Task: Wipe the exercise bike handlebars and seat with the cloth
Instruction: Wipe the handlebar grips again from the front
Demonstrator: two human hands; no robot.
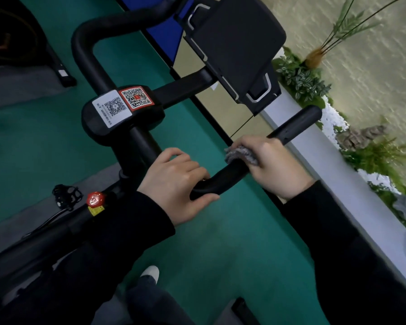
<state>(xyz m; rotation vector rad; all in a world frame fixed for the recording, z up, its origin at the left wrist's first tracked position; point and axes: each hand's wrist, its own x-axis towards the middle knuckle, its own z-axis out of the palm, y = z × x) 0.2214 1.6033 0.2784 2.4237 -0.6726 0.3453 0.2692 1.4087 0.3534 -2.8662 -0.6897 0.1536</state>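
— Wrapping tight, that right hand (pixel 275 168): its fingers are curled around the handlebars (pixel 223 178) with the grey cloth (pixel 240 155) bunched between palm and tube.

— Why squeeze it like that?

— My read: a round bar needs the cloth hugging it all the way round, so 1 slide cleans every side. The cloth sits on the right-hand loop, just below the straight grip end (pixel 295 125) that points toward the planter.

— And the left hand (pixel 177 185)?

— Closed bare on the curve of the same loop, thumb under, fingers over, just beside the other hand with a short stretch of black bar showing between the 2. Looks like bracing, so the bar doesn't swing while the wiping hand pushes.

— The far side?

— The left loop (pixel 85 43) stands free, nothing on it. Between them, the stem pad (pixel 122 113) carries 2 QR stickers, and the tablet holder (pixel 237 41) rises beyond.

— The seat?

— Out of frame, so I can't judge it. I'd say handlebars are in progress, with the seat to follow.
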